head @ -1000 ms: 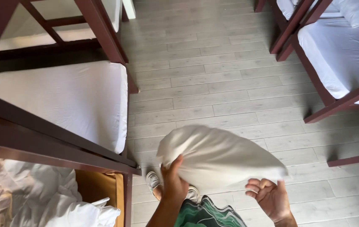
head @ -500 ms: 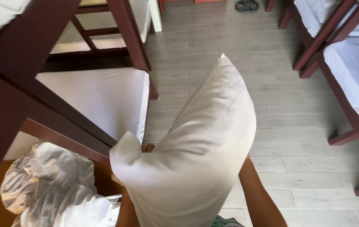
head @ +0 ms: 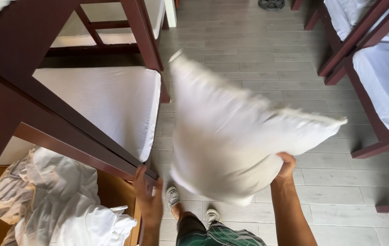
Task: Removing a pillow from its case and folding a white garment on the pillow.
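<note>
1. A white pillow [head: 235,136] is up in the air over the grey plank floor [head: 267,59], just to the right of the dark wooden bunk bed [head: 66,118]. It looks blurred, and one corner points up toward the far end of the room.
2. The right hand [head: 286,165] is under the pillow's lower right edge, fingers curled into the fabric and gripping it.
3. The left hand [head: 148,196] is off the pillow, just beside its lower left corner. Its fingers are spread and loose, holding nothing, and it sits close against the bunk bed's slanting rail; I cannot tell whether it touches the wood.
4. On the bunk bed, left of the pillow, lies a bare white mattress [head: 108,100].
5. Below the bed's rail, at the near left, a crumpled white sheet [head: 57,200] is heaped on an orange-brown surface.
6. Under the pillow the person's shoes [head: 174,197] stand on the floor.
7. Well to the right of the bunk bed, across the floor, stand more dark bed frames with white mattresses [head: 386,82].
</note>
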